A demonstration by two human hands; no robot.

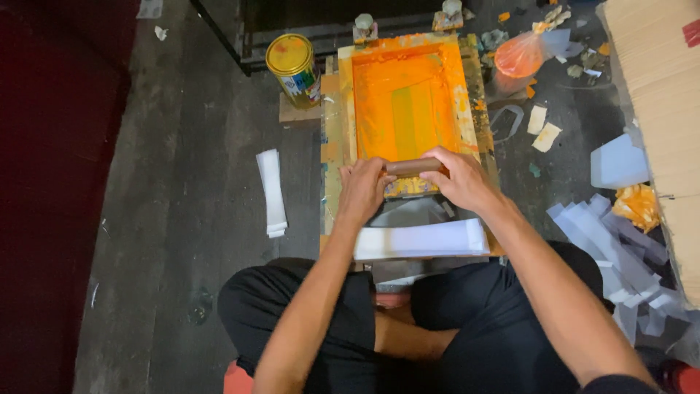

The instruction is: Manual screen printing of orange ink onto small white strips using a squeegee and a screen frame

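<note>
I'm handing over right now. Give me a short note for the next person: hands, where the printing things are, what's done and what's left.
Left hand and right hand: both grip the brown squeegee handle, one at each end, at the near edge of the screen frame.
Screen frame lies flat on the floor board, coated in orange ink.
Paint can, lid on, stands left of the frame.
White paper stack lies just in front of the knees; a smaller white pile on the floor to the left; loose sheets to the right.
Done: squeegee sits at the near end of the screen.
Left: probably lifting the frame to check the print, which is hidden.
</note>
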